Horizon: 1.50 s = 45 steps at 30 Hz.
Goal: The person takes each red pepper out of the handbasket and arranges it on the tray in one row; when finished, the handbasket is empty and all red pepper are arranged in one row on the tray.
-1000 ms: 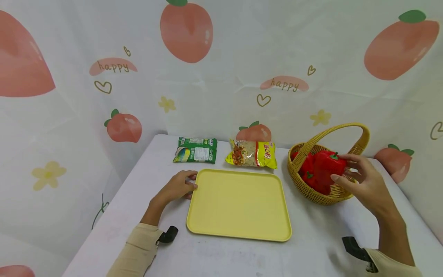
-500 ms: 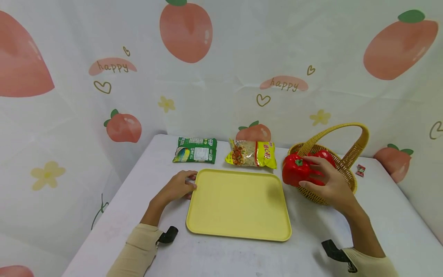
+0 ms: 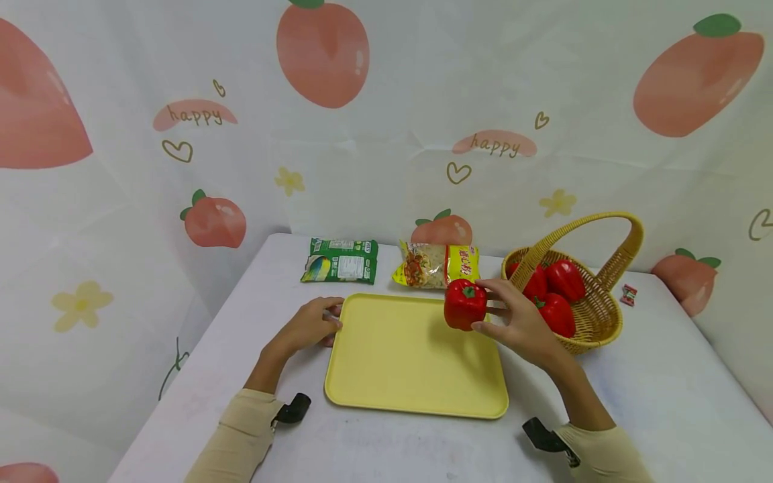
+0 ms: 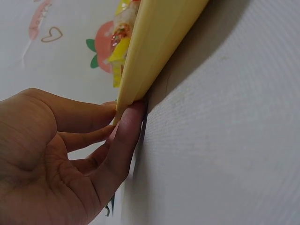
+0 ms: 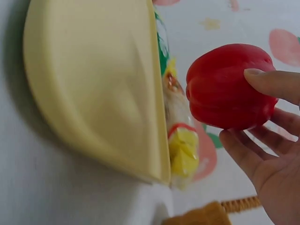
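Observation:
My right hand [image 3: 524, 325] grips a red bell pepper [image 3: 465, 305] between thumb and fingers. The pepper hangs above the right part of a yellow tray [image 3: 410, 362], casting a shadow on it. Its glossy side [image 5: 225, 89] fills much of the right wrist view. At the tray's left edge, my left hand [image 3: 311, 325] pinches the rim, and the left wrist view shows thumb and fingers on the tray's edge [image 4: 150, 51]. To the right stands a wicker basket [image 3: 594, 329] with an arched handle, and several red bell peppers [image 3: 557, 314] lie inside it.
Behind the tray lie a green packet [image 3: 341, 261] and a yellow packet [image 3: 435, 266] with a clear window. A small red wrapped sweet [image 3: 629, 295] rests right of the basket. A printed cloth [image 3: 386, 154] hangs behind the white table [image 3: 386, 453].
My right hand has carried the bell pepper out of the basket and leftward over the tray. The small red sweet beside the basket has come into view. My left hand stays at the tray.

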Motion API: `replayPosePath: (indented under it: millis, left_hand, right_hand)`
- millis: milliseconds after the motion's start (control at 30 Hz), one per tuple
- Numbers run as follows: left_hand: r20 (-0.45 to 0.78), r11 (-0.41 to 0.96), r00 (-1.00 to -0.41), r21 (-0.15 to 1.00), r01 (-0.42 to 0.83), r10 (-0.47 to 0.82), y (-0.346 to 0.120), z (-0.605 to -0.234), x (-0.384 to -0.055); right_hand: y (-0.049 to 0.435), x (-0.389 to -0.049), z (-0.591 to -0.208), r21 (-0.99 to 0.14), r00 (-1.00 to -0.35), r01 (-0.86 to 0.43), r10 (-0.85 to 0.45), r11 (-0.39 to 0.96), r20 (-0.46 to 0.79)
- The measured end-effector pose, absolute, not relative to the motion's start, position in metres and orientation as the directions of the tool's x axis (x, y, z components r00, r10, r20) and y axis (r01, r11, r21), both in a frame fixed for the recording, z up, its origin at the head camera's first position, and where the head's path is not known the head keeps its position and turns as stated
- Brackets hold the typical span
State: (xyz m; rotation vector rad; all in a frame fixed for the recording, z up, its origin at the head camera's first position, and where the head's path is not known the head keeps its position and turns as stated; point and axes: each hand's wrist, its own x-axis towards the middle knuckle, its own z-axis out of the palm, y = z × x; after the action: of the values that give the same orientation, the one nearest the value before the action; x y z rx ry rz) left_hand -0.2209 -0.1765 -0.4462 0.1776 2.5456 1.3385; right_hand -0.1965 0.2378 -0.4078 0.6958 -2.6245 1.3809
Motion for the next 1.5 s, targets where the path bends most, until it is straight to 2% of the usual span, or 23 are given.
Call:
replayPosePath:
  millis: [467, 667, 1500]
  left_hand:
    - [-0.169, 0.566, -0.954, 0.825, 0.0, 0.247, -0.177, -0.445, -0.22]
    - [-0.163, 0.56, -0.953, 0.829, 0.009, 0.257, -0.179, -0.445, -0.221]
    - [-0.209, 0.523, -0.945, 0.851, -0.05, 0.25, -0.178, -0.445, -0.22]
  right_hand:
    - [0.177, -0.207, -0.415, -0.823, -0.869, -0.41, -0.442, 0.393, 0.222]
    - [0.152, -0.211, -0.422, -0.832, -0.843, -0.43, -0.486, 0.351, 0.231]
    - [0.084, -0.221, -0.433, -0.878, -0.85, -0.36, -0.499, 0.314, 0.17]
